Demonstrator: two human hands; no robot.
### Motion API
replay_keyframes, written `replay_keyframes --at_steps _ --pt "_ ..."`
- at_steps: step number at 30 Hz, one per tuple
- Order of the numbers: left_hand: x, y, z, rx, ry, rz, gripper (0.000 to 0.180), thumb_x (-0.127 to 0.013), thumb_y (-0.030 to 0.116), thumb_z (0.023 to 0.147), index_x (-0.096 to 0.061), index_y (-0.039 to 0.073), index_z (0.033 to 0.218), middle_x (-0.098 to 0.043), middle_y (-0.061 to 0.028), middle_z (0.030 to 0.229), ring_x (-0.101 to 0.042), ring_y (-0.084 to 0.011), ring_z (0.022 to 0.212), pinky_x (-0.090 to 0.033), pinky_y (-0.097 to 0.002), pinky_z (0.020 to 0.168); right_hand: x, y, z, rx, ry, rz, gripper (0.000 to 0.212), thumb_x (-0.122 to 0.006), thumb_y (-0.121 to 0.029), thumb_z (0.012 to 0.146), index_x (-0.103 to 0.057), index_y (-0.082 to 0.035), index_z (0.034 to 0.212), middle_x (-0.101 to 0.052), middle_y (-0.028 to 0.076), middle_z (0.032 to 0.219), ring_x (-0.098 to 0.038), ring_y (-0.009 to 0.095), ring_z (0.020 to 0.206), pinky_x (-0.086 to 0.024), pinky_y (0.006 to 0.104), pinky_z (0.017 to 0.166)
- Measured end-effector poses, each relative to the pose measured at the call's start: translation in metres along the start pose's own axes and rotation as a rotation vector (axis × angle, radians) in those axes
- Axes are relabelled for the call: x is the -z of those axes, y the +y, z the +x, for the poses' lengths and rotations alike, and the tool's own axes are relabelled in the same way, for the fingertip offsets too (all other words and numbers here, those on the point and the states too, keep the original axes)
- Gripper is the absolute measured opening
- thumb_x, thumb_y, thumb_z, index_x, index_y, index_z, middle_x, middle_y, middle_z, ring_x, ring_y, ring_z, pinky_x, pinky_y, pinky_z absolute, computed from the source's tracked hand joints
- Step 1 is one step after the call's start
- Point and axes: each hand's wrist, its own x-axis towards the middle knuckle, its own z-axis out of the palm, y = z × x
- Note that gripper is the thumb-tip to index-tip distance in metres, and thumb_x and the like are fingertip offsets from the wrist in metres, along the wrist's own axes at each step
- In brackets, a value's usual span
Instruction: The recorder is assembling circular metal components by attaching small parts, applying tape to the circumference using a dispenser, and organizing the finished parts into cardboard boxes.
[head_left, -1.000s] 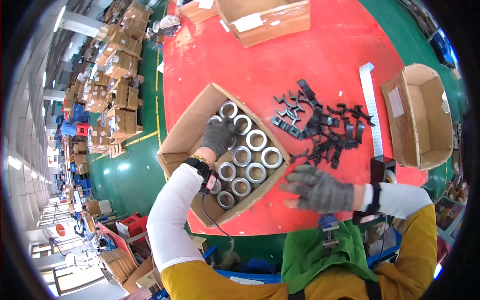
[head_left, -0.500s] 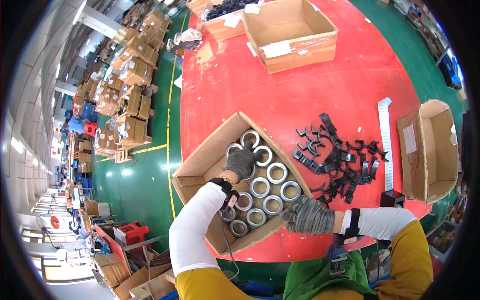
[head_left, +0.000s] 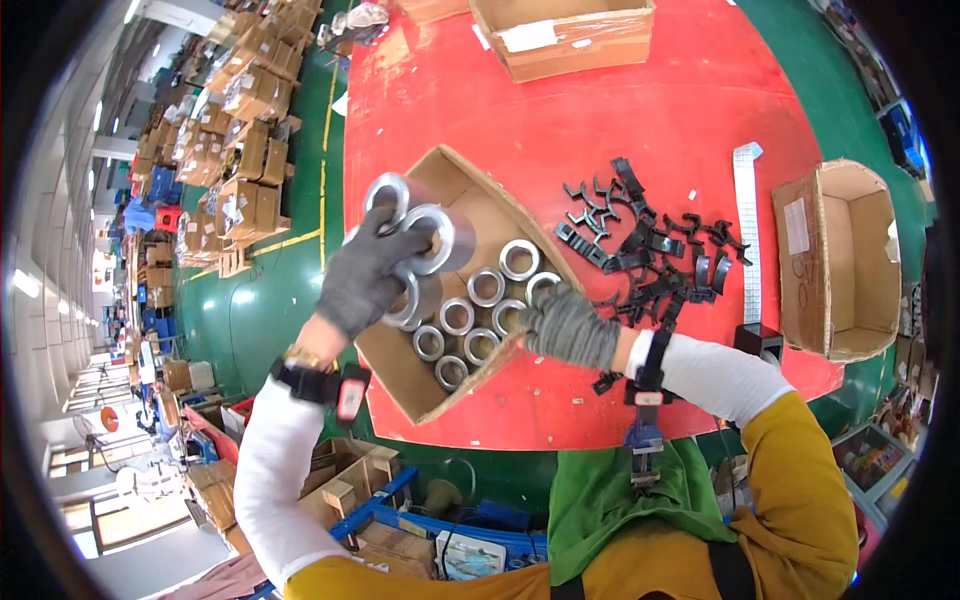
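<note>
Over the left side of the open carton [head_left: 480, 200], our left hand [head_left: 365, 275] holds a cluster of silver metal cylinders [head_left: 458, 242]. Its gloved fingers are spread across them, tips at the ring-shaped ends, pressing the cluster together; at least three ends face us. Inside the carton stand more cylinders [head_left: 486, 302], their round ends up.

At the carton's right rim lies our right hand [head_left: 572, 328], fingers close together, tips beside the nearest standing cylinders. We cannot tell whether they pinch the cardboard.

Right of the carton, on the red table [head_left: 690, 120], we see black curved clips [head_left: 640, 250] in a loose heap. Past these runs a white label strip [head_left: 747, 225], its print too small for us to read, then a second carton [head_left: 830, 270] bearing a white label [head_left: 796, 228] and dark handwritten marks. Beyond the open carton, a far carton [head_left: 590, 62] carries white paper labels [head_left: 528, 36], also illegible to us.
</note>
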Motion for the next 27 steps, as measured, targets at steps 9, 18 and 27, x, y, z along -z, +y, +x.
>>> replay_keyframes --at_steps 9,18,27 --pt "-0.007 0.089 -0.155 0.463 -0.131 -0.702 0.050 -0.063 -0.001 0.052 -0.065 0.013 0.099 -0.050 -0.0200 0.120 -0.055 -0.0336 0.107 -0.048 -0.0367 0.084 0.022 0.034 0.054 0.080 0.107 -0.190 0.022 -0.059 -0.030 0.069 -0.066 -0.013 0.081 -0.061 0.004 0.073 -0.057 0.025 0.075 -0.043 0.0412 0.064" --pt "-0.231 0.070 -0.198 0.284 -0.385 -0.603 0.046 -0.062 0.008 0.068 -0.060 0.025 0.110 -0.041 -0.0120 0.130 -0.060 -0.0311 0.095 -0.050 -0.0387 0.076 0.036 0.027 -0.006 0.176 0.176 -0.154 0.016 -0.060 -0.029 0.074 -0.068 -0.019 0.084 -0.049 0.003 0.126 -0.042 0.028 0.118 -0.031 0.0449 0.099" --pt "-0.261 0.105 -0.105 -0.244 -0.225 0.089 0.025 -0.052 0.023 0.084 -0.061 0.013 0.105 -0.058 -0.0119 0.103 -0.060 -0.0291 0.070 -0.047 -0.0423 0.056 0.030 0.049 -0.102 -0.055 0.082 -0.081 0.017 -0.060 -0.026 0.074 -0.065 -0.014 0.086 -0.053 0.004 0.117 -0.049 0.026 0.107 -0.039 0.0404 0.091"
